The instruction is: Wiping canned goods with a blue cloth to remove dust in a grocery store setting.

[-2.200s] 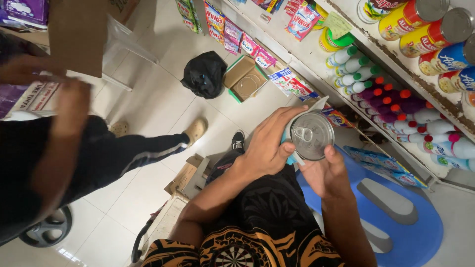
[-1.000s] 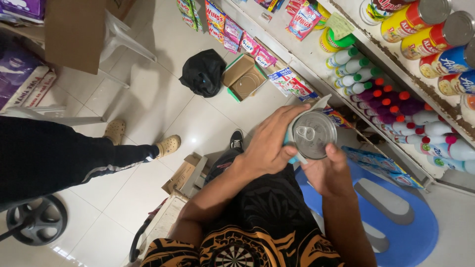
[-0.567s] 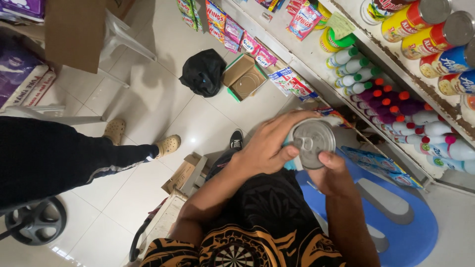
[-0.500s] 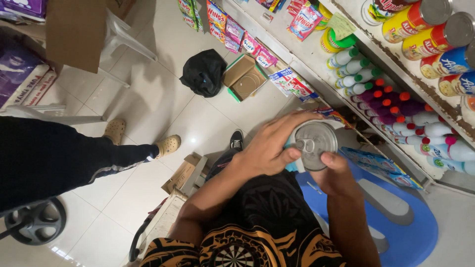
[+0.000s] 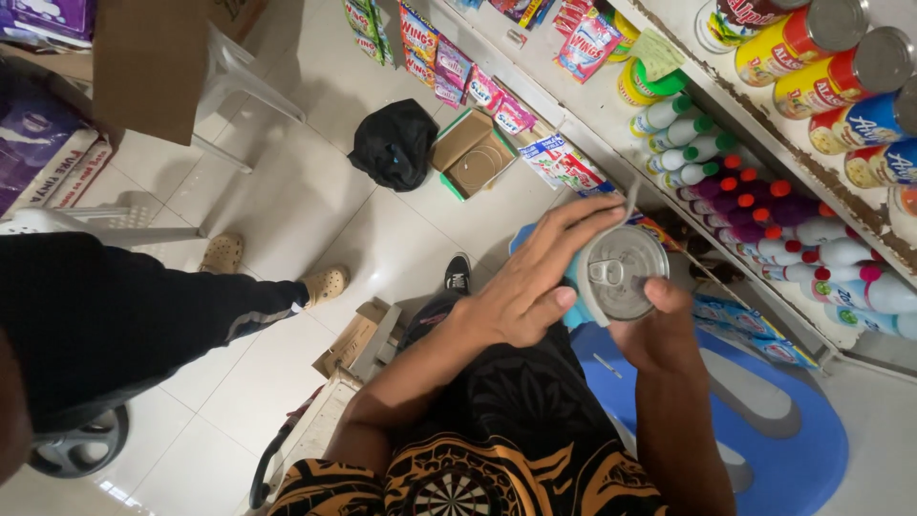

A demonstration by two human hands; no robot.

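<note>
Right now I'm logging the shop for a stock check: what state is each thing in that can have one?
Can: sealed, pull tab flat, held in both hands.
Left hand: wrapped around the can's side.
Right hand: gripping from below, thumb on the rim.
Cardboard box: open on the floor.
Black bag: slumped on the floor.

A crumpled black plastic bag (image 5: 394,143) lay on the pale tiled floor (image 5: 315,215) beside an open green-edged cardboard box (image 5: 471,155). White bottles with green, red and purple caps (image 5: 735,182) crowded the shelf under yellow and red tins (image 5: 812,48). A blue plastic stool (image 5: 764,430) stood near.
</note>
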